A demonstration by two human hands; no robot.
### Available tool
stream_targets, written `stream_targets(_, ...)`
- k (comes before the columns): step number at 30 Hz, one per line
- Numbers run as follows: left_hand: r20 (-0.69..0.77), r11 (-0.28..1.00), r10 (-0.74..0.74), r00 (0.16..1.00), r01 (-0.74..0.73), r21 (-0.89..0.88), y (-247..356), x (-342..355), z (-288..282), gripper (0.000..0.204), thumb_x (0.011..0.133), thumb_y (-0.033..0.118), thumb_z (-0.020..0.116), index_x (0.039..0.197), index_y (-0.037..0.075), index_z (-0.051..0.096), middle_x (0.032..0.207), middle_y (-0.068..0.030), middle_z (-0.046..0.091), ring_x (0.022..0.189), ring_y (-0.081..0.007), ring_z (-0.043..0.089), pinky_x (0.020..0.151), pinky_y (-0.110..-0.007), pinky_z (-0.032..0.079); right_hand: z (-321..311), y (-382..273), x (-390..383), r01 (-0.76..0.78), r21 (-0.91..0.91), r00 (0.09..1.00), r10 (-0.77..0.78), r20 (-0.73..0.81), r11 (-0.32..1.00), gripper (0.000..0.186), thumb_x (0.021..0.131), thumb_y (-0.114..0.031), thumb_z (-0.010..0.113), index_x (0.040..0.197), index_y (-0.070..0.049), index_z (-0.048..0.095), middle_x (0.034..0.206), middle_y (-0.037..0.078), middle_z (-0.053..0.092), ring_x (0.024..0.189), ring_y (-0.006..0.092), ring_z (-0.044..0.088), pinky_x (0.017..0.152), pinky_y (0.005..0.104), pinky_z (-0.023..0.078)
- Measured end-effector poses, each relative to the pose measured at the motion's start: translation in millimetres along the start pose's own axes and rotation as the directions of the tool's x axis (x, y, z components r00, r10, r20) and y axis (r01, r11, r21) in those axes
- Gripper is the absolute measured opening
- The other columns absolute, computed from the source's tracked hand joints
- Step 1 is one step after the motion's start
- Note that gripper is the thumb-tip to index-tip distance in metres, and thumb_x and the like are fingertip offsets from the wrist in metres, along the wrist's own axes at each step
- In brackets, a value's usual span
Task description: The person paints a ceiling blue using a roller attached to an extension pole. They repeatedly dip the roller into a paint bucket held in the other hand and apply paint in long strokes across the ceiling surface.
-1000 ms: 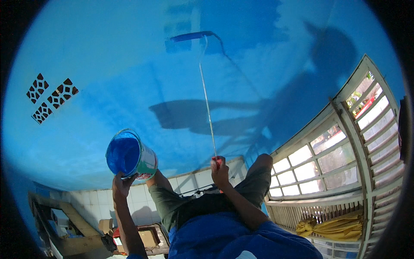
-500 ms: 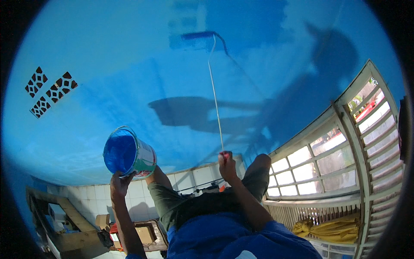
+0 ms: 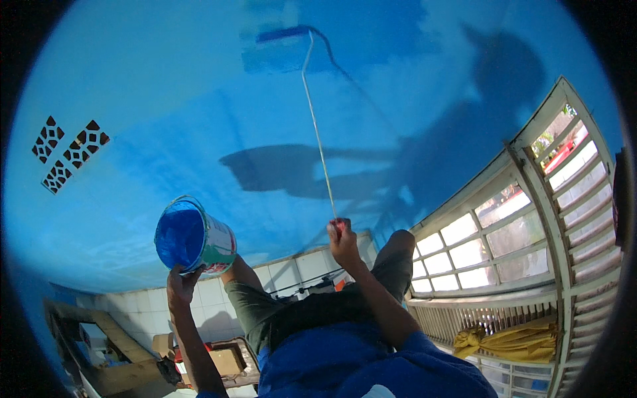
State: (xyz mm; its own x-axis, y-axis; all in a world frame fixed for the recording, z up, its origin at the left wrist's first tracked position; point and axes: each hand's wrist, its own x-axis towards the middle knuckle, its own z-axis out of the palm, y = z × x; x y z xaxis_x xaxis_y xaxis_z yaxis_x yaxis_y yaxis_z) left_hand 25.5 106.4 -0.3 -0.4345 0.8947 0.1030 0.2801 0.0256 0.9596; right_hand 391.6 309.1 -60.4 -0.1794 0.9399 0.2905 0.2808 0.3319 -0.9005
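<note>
Blue-coated, the long cylindrical paint roller (image 3: 282, 34) lies against the light-blue wall (image 3: 166, 152), far beyond the right hand (image 3: 343, 244), which is closed around the red handle (image 3: 338, 227) of the roller's thin pale rod (image 3: 315, 126). At left, the left hand (image 3: 181, 285) grips a tilted white-and-green cylindrical bucket (image 3: 219, 240) by its near rim.

The hands (image 3: 182, 288) hold a bucket (image 3: 219, 245), left — and a roller (image 3: 283, 34), right.

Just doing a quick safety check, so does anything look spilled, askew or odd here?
No spill shows. The bucket in the left hand looks tilted, its mouth toward the camera, though the fisheye may exaggerate that. The blue wall looks patchy, with a darker area by the roller.
</note>
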Motion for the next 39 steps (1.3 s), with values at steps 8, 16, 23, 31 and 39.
stream_targets(8, -0.052, 0.552, -0.561, 0.826, 0.326, -0.768, 1, 16, 6, 0.037, 0.082, 0.014, 0.048, 0.108, -0.011, 0.040, 0.103, -0.0238, 0.053, 0.091, -0.0328, 0.056, 0.076, -0.038, 0.053, 7, 27, -37, -0.136, -0.197, 0.990, 0.139, 0.000, 0.971, 0.031, 0.085, -0.024, 0.053, 0.100, -0.001, 0.039, 0.072, 0.018, 0.059, 0.065, 0.0372, 0.059, 0.054, 0.0413, 0.047)
stream_targets(16, -0.033, 0.580, -0.507, 0.861, 0.312, -0.752, -9, 15, 0, 0.038, 0.082, 0.013, 0.045, 0.108, -0.014, 0.038, 0.106, -0.0250, 0.050, 0.092, -0.0354, 0.055, 0.079, -0.039, 0.052, 5, -17, 13, 0.064, -0.051, 0.996, -0.067, -0.064, 0.997, 0.030, 0.085, -0.025, 0.053, 0.098, -0.002, 0.039, 0.069, 0.017, 0.058, 0.065, 0.0360, 0.060, 0.054, 0.0393, 0.047)
stream_targets(23, -0.033, 0.705, -0.359, 0.933, 0.248, -0.664, -14, 13, 1, 0.038, 0.083, 0.015, 0.045, 0.107, -0.014, 0.038, 0.105, -0.0260, 0.049, 0.093, -0.0347, 0.055, 0.080, -0.040, 0.052, 11, -17, -2, 0.037, -0.009, 0.998, -0.037, -0.042, 0.999, 0.027, 0.086, -0.024, 0.053, 0.097, -0.002, 0.041, 0.074, 0.017, 0.059, 0.069, 0.0345, 0.060, 0.056, 0.0378, 0.047)
stream_targets(31, 0.015, 0.514, -0.481, 0.877, 0.296, -0.805, -16, 13, -6, 0.039, 0.087, 0.013, 0.040, 0.115, -0.013, 0.030, 0.118, -0.0279, 0.039, 0.105, -0.0414, 0.045, 0.088, -0.048, 0.044, -23, -10, -59, -0.130, -0.057, 0.991, 0.129, -0.022, 0.990, 0.025, 0.088, -0.024, 0.047, 0.101, -0.003, 0.045, 0.075, 0.014, 0.058, 0.062, 0.0319, 0.058, 0.056, 0.0397, 0.045)
stream_targets(39, 0.011, 0.701, -0.315, 0.949, 0.241, -0.671, -15, 12, -1, 0.039, 0.087, 0.014, 0.041, 0.114, -0.013, 0.031, 0.114, -0.0285, 0.043, 0.103, -0.0404, 0.047, 0.088, -0.048, 0.044, -36, 16, -44, -0.080, -0.089, 0.991, 0.070, -0.116, 0.993, 0.022, 0.088, -0.019, 0.047, 0.100, 0.000, 0.044, 0.071, 0.013, 0.057, 0.060, 0.0309, 0.058, 0.052, 0.0382, 0.044)
